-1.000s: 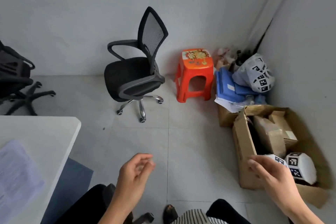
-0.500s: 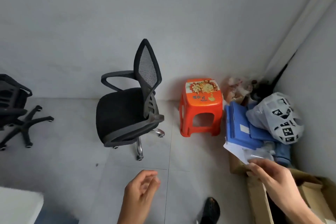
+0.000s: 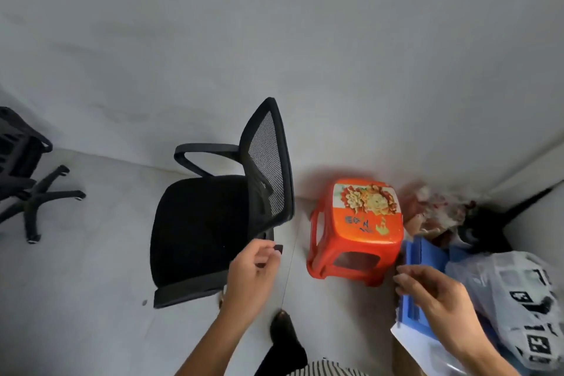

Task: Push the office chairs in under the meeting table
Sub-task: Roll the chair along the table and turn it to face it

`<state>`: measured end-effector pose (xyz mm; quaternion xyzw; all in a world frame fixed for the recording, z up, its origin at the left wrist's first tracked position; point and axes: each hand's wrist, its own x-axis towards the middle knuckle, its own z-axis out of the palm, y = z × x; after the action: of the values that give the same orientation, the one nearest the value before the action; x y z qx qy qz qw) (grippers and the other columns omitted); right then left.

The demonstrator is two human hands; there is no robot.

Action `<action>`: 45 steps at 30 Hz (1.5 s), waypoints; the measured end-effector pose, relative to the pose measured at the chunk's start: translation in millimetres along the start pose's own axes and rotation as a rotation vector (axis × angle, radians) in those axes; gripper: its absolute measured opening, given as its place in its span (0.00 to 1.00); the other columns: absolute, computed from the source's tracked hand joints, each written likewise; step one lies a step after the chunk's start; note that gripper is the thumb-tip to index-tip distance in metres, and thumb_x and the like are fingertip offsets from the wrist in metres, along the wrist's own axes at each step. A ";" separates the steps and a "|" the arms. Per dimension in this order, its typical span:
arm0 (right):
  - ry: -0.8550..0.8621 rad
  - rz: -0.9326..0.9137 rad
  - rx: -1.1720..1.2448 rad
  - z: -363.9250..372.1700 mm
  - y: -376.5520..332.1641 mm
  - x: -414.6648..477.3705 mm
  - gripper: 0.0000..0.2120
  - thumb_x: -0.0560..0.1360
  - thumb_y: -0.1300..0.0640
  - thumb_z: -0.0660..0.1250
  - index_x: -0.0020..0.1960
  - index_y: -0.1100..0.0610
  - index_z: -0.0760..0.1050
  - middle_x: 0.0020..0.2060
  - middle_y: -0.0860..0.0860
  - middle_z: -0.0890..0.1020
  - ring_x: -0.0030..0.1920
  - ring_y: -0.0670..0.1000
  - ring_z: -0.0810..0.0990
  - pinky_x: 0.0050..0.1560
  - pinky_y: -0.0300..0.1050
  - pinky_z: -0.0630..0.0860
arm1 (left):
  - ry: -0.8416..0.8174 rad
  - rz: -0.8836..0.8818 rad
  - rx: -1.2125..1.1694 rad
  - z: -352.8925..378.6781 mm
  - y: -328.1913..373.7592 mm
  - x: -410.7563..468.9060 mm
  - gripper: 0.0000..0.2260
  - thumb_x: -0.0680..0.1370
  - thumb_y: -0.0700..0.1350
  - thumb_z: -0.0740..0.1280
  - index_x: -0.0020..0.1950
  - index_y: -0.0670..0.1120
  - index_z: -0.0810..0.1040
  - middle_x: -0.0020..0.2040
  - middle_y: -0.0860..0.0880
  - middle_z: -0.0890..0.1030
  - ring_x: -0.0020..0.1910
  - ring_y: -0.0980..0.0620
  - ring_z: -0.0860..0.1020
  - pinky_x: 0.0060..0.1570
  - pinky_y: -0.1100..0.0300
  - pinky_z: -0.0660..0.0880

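Office chair (image 3: pixel 201 223) just beside left hand's (image 3: pixel 253 275) fingers (image 3: pixel 264 249); right hand (image 3: pixel 439 299) apart.

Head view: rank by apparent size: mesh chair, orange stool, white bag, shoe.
1. mesh chair
2-3. orange stool, white bag: look alike; bag is nearer and cropped by the frame edge, so unranked
4. shoe

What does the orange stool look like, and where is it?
The stool is small and orange-red and looks like shiny plastic. Its flat top has a flower picture and some writing. It has holes in its sides between the legs. It stands upright on the floor by the wall, right of the black chair, not touching it. Blue folders lie by its right side.
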<state>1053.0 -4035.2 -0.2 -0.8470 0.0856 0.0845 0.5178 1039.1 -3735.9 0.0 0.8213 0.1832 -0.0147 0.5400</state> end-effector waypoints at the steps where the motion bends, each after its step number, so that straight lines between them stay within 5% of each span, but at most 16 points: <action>1: 0.005 0.008 0.009 1.5 -8.1 11.1 0.05 0.72 0.63 0.71 0.43 0.53 0.82 0.34 0.49 0.86 0.37 0.48 0.85 0.41 0.38 0.78 | 0.004 0.012 0.013 3.6 6.2 24.7 0.07 0.75 0.46 0.67 0.53 0.51 0.78 0.50 0.53 0.81 0.50 0.60 0.78 0.46 0.71 0.74; 6: 0.009 0.032 0.013 -1.0 -24.9 68.2 0.05 0.73 0.62 0.70 0.43 0.53 0.82 0.34 0.52 0.86 0.38 0.49 0.85 0.42 0.45 0.78 | -0.008 0.026 0.182 34.1 32.9 132.6 0.21 0.73 0.53 0.68 0.63 0.48 0.72 0.60 0.49 0.73 0.59 0.51 0.73 0.60 0.52 0.73; 9: -0.040 0.059 0.001 -1.9 -26.4 100.7 0.04 0.73 0.61 0.70 0.43 0.53 0.83 0.34 0.52 0.86 0.39 0.52 0.85 0.42 0.45 0.78 | -0.003 -0.059 0.263 57.4 34.0 165.4 0.26 0.71 0.57 0.67 0.66 0.48 0.66 0.63 0.47 0.71 0.61 0.47 0.72 0.59 0.46 0.72; 12: -0.110 0.051 -0.012 -1.8 -31.8 142.0 0.04 0.73 0.59 0.71 0.43 0.51 0.82 0.34 0.50 0.86 0.40 0.52 0.85 0.39 0.39 0.78 | 0.100 -0.080 0.304 71.2 24.1 173.4 0.25 0.72 0.53 0.67 0.66 0.48 0.64 0.63 0.46 0.72 0.60 0.47 0.72 0.57 0.46 0.74; 16: -0.245 -0.027 -0.108 2.6 -52.6 207.7 0.07 0.68 0.44 0.72 0.43 0.46 0.82 0.37 0.47 0.86 0.39 0.49 0.85 0.41 0.43 0.79 | 0.136 -0.117 0.322 72.9 17.0 161.0 0.25 0.77 0.49 0.63 0.72 0.48 0.60 0.69 0.50 0.68 0.66 0.52 0.68 0.64 0.54 0.70; 17: -0.301 -0.053 -0.131 7.0 -58.1 224.6 0.03 0.70 0.49 0.72 0.43 0.45 0.82 0.36 0.47 0.86 0.39 0.50 0.85 0.42 0.44 0.79 | 0.138 -0.129 0.332 71.2 15.6 156.4 0.25 0.77 0.49 0.62 0.73 0.49 0.60 0.70 0.50 0.68 0.67 0.53 0.67 0.65 0.56 0.70; 20: -0.399 -0.228 -0.270 32.3 -75.1 278.0 0.11 0.73 0.58 0.71 0.41 0.42 0.80 0.39 0.41 0.85 0.39 0.45 0.84 0.44 0.46 0.79 | 0.162 -0.158 0.399 65.7 5.3 137.4 0.23 0.79 0.49 0.60 0.73 0.50 0.59 0.71 0.51 0.68 0.69 0.53 0.67 0.66 0.55 0.69; 23: -0.490 -0.439 -0.373 70.9 -104.0 307.7 0.07 0.73 0.56 0.70 0.43 0.43 0.79 0.38 0.44 0.85 0.39 0.46 0.83 0.46 0.49 0.79 | 0.220 -0.247 0.428 60.6 -6.5 107.2 0.21 0.79 0.48 0.59 0.73 0.50 0.62 0.72 0.51 0.68 0.69 0.53 0.68 0.69 0.54 0.67; 25: -0.515 -0.600 -0.476 97.7 -121.1 314.7 0.07 0.74 0.53 0.67 0.51 0.49 0.80 0.48 0.48 0.84 0.47 0.51 0.82 0.53 0.50 0.77 | 0.278 -0.316 0.426 54.4 -12.7 84.8 0.21 0.79 0.49 0.60 0.71 0.52 0.64 0.71 0.53 0.70 0.68 0.53 0.69 0.70 0.57 0.65; 30: -0.522 -1.123 -0.616 165.0 -141.0 319.0 0.12 0.72 0.57 0.71 0.55 0.56 0.80 0.51 0.53 0.83 0.55 0.55 0.79 0.56 0.50 0.72 | 0.397 -0.501 0.414 28.2 -21.9 47.3 0.21 0.74 0.61 0.60 0.66 0.56 0.70 0.60 0.60 0.74 0.58 0.56 0.74 0.59 0.64 0.68; 33: -0.633 -1.118 -0.701 199.0 -137.3 315.0 0.10 0.75 0.51 0.65 0.51 0.54 0.81 0.44 0.50 0.85 0.46 0.52 0.82 0.54 0.51 0.74 | 0.542 -0.550 0.434 19.7 -26.9 44.6 0.23 0.73 0.65 0.52 0.56 0.56 0.76 0.52 0.61 0.79 0.48 0.59 0.75 0.48 0.66 0.67; 37: -0.542 -1.211 -0.827 228.6 -132.8 301.1 0.21 0.76 0.48 0.52 0.36 0.53 0.80 0.30 0.47 0.81 0.31 0.50 0.77 0.40 0.43 0.68 | 0.687 -0.698 0.530 6.4 -41.5 48.9 0.21 0.74 0.62 0.49 0.48 0.54 0.78 0.46 0.55 0.82 0.43 0.53 0.78 0.42 0.61 0.71; 41: -0.529 -1.197 -0.862 260.0 -145.0 290.6 0.21 0.75 0.47 0.50 0.34 0.51 0.78 0.27 0.46 0.77 0.29 0.46 0.69 0.38 0.41 0.63 | 0.748 -0.691 0.543 -25.2 -61.4 51.8 0.23 0.72 0.61 0.48 0.45 0.52 0.79 0.42 0.54 0.82 0.39 0.51 0.79 0.38 0.61 0.70; 45: -0.556 -1.207 -0.897 311.6 -161.9 278.3 0.21 0.75 0.46 0.50 0.36 0.51 0.78 0.29 0.46 0.79 0.30 0.47 0.73 0.37 0.41 0.63 | 0.792 -0.671 0.587 -72.1 -85.3 56.4 0.18 0.73 0.58 0.54 0.44 0.51 0.80 0.39 0.54 0.83 0.35 0.53 0.77 0.35 0.63 0.67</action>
<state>1343.8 -3700.8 -65.0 -0.8226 -0.5615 0.0240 0.0866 1052.1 -3625.7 -57.8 0.7766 0.6083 0.0729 0.1468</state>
